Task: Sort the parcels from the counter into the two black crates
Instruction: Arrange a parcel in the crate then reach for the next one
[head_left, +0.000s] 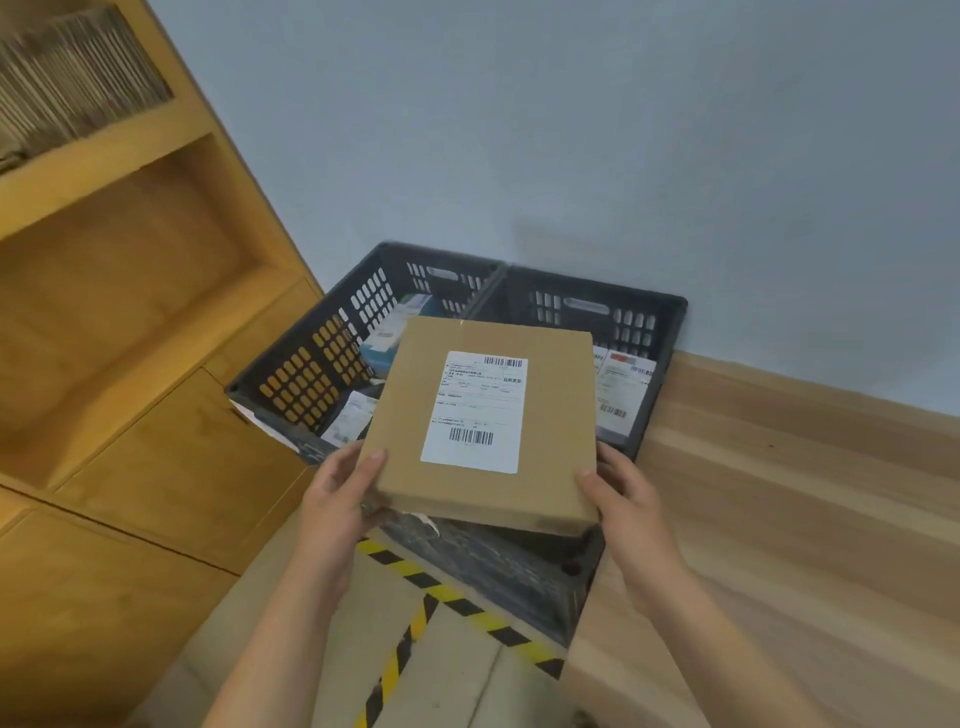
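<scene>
Room: grey-blue wall (571, 130) behind; wood shelf unit (130, 312) on L, pale wood counter (779, 519) on R; yellow-black tape (415, 582) on floor below.
L hand (337, 499): grips parcel's near-L corner, thumb on top, fingers tucked under.
R hand (628, 509): grips near-R corner, thumb on top face, fingers round the R edge.
Parcel (415, 415): flat brown cardboard, white label (475, 410) w/ barcodes face up; held in the air, slightly tilted, over both crates, straddling their join.
L crate (311, 358): black, slotted walls, beside shelf unit; inside, white-blue pkg (395, 322) at back, labelled pkg (350, 421) nearer front.
R crate (670, 322): black, touching L crate, next to counter; R-side pkg (623, 389) w/ label visible; rest hidden by held parcel.
</scene>
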